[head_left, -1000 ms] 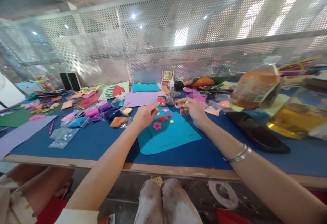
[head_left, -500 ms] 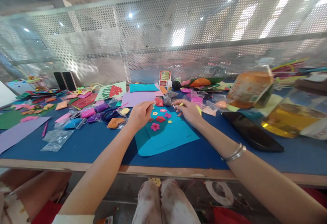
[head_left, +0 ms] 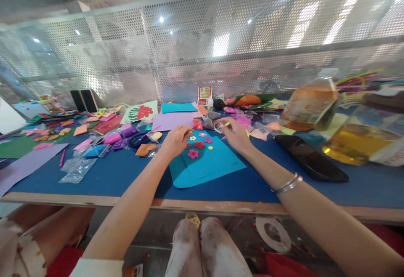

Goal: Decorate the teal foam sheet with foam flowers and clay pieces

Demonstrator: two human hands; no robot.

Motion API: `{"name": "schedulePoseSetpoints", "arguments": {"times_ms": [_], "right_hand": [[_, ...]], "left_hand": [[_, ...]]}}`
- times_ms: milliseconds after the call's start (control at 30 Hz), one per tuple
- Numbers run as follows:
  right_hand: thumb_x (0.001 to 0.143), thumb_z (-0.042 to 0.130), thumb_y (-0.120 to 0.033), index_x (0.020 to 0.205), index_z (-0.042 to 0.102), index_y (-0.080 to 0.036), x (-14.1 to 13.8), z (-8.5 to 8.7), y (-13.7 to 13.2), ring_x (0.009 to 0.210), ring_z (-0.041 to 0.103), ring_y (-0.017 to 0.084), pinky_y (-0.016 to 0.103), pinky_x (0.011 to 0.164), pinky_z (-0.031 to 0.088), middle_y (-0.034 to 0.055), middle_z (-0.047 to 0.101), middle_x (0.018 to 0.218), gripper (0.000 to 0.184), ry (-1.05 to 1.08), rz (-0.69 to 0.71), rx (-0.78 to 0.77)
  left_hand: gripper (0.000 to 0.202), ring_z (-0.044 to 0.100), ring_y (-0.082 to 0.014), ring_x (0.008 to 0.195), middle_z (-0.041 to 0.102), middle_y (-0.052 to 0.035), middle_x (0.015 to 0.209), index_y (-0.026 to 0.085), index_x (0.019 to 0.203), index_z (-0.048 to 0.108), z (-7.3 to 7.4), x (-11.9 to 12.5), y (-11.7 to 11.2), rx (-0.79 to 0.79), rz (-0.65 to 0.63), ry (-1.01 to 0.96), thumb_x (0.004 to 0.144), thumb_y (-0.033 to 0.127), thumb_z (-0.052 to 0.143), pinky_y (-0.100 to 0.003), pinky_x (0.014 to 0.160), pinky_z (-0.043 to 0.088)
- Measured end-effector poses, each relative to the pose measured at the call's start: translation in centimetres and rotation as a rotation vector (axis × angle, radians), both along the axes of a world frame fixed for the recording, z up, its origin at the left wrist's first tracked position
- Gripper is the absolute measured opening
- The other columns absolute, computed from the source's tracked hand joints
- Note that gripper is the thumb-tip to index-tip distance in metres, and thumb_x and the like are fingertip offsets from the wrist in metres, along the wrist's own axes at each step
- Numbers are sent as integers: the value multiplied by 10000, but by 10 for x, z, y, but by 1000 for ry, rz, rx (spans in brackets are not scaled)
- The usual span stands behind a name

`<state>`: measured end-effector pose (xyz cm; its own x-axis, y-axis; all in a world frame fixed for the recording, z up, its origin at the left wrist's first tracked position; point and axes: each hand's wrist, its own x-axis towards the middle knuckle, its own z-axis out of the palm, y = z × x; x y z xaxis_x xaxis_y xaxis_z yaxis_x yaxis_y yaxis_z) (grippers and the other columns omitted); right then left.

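My left hand (head_left: 176,141) is over the left side of a bright blue sheet (head_left: 208,169), its fingertips pinched together; whatever is between them is too small to make out. To the right, my right hand (head_left: 236,136) is raised by the sheet's far right edge, fingers curled, with a small yellow piece of clay (head_left: 227,124) between them. Small clay flowers lie on the sheet: a pink one (head_left: 193,154), a red one (head_left: 199,144) and others in pink, magenta and pale yellow. A little yellow disc (head_left: 211,147) lies beside them.
Bagged clay, including an orange packet (head_left: 145,150), lies to the left near a clear plastic bag (head_left: 76,170). A black phone (head_left: 311,159), a tilted bottle (head_left: 309,104) and a jar of yellow liquid (head_left: 353,142) are at right. Behind stands a glue bottle (head_left: 210,105).
The fingers of my right hand have curled and opened out slightly around the yellow piece. My left hand stays pinched in nearly the same place. The view has shifted a little.
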<state>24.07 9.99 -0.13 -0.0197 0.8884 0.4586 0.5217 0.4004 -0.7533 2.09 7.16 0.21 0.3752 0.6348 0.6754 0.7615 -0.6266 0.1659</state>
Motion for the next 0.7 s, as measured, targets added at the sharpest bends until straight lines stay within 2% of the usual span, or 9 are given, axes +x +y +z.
{"name": "schedulePoseSetpoints", "arguments": {"times_ms": [200,367,500,700], "right_hand": [[769,456,-321,975,593,-175,4,-6,12,644,566,166,301,590,480,36,602,735,288,41,-8,-19],[739,468,-316,947,605,-172,7,-8,17,612,550,149,274,537,468,36,601,767,288,67,-3,-31],[707,463,-291,896,608,-179,7,-7,17,542,512,123,246,480,453,26,599,762,263,121,-2,-79],[654,404,-236,842,601,-181,6,-6,16,476,485,114,241,455,435,5,592,687,278,204,57,-136]], "left_hand": [[231,589,-164,885,647,-80,980,131,1021,588,-3,2,1,-14,19,51,850,129,432,-289,797,464],[130,578,-129,680,653,-20,768,168,819,644,2,-1,0,-35,24,16,811,262,554,-235,631,437],[197,542,-125,601,604,0,634,166,696,642,5,-1,-1,-38,53,32,780,337,595,-229,565,401],[196,573,-159,793,633,-66,830,138,943,631,2,-2,3,119,58,9,848,175,464,-274,720,462]]}}
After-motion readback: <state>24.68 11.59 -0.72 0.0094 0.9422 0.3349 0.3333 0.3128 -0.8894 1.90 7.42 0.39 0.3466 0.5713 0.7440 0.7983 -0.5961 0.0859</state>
